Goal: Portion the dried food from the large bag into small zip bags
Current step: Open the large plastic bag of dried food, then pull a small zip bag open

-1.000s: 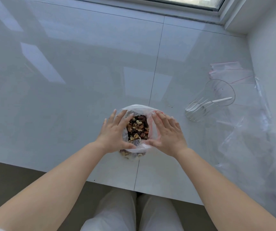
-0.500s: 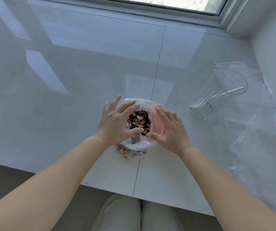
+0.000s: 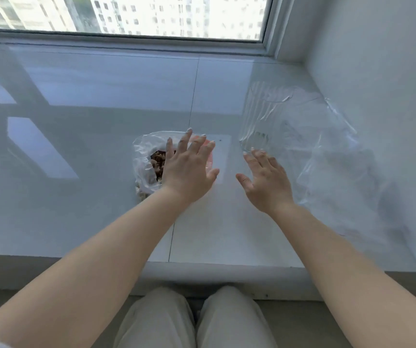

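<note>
Left hand [image 3: 189, 169] is hovering wide, fingers spread, over the mouth of the large bag [image 3: 146, 159], gripping nothing; contact with the plastic cannot be told. Right hand [image 3: 267, 182] is likewise reaching flat and empty toward 1 o'clock, apparently for the clear cup [image 3: 259, 121] lying on its side at the sill's [image 3: 76, 209] right. One large bag is sitting at 12 o'clock of the left wrist, top rolled open, probably so the dried food [image 3: 157, 162] is staying reachable. One cup is counted. Clear plastic sheeting [image 3: 340, 172], presumably the small zip bags, is lying at 2 o'clock; their number cannot be told. Portioning is judged not yet begun
</note>
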